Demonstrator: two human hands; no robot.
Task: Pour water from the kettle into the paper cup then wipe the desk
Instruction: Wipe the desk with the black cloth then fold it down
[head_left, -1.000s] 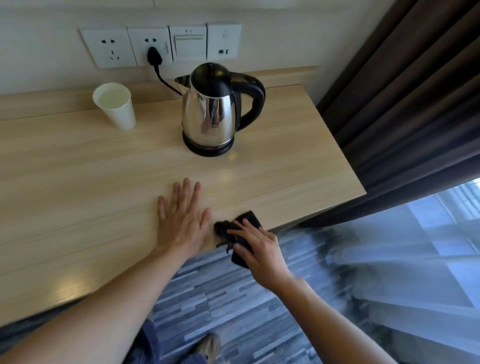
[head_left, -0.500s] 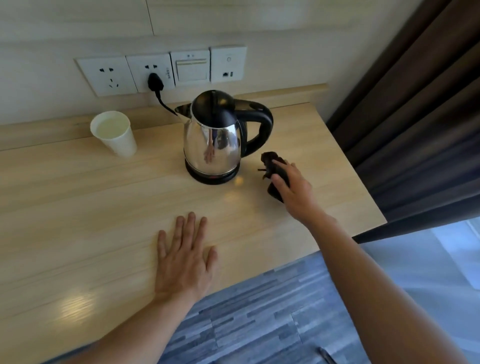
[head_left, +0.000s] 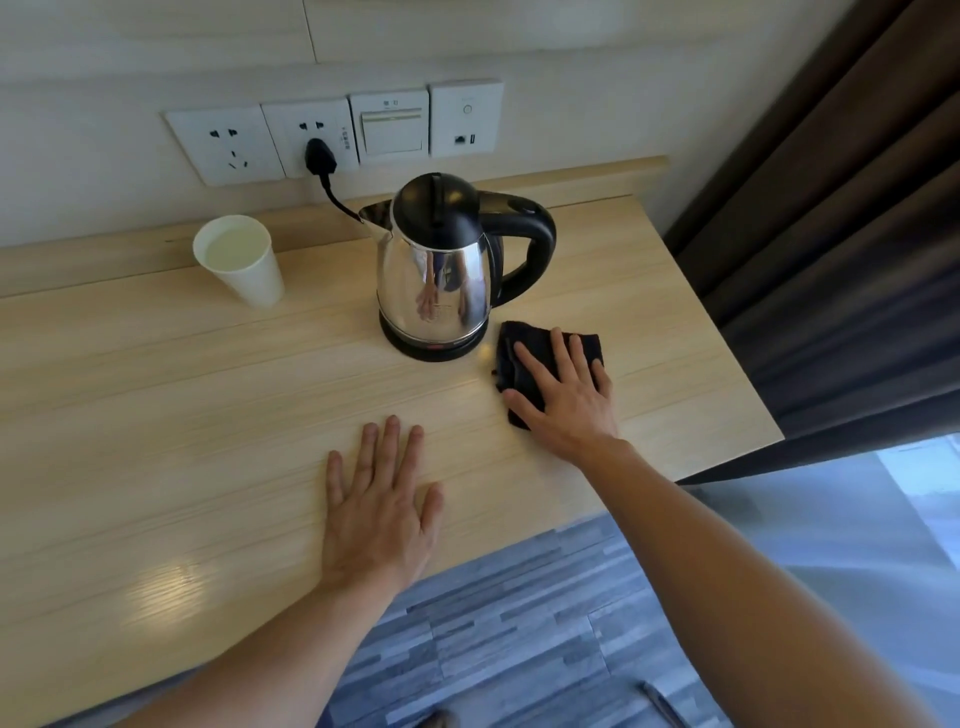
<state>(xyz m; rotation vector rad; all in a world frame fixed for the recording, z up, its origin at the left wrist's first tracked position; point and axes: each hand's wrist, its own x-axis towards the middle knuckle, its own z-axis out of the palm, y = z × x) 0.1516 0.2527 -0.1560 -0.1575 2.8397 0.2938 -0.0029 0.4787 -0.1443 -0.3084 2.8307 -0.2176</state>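
A steel kettle (head_left: 436, 270) with a black lid and handle stands on its base at the back middle of the light wooden desk (head_left: 156, 405). To its left a white paper cup (head_left: 241, 260) holds water. Just right of the kettle's base a black cloth (head_left: 524, 353) lies flat on the desk, with my right hand (head_left: 563, 389) pressed palm-down on it, fingers spread. Palm-down near the front edge rests my left hand (head_left: 382, 499), open and holding nothing.
The kettle's black cord (head_left: 332, 192) runs to a plug in the wall sockets (head_left: 332, 135) behind. A dark curtain (head_left: 831, 208) hangs right of the desk's right edge. Grey plank floor (head_left: 519, 623) lies below the front edge.
My right hand carried the bunched cloth from the desk's front edge up beside the kettle and now presses it flat on the desk. My left hand stayed in place.
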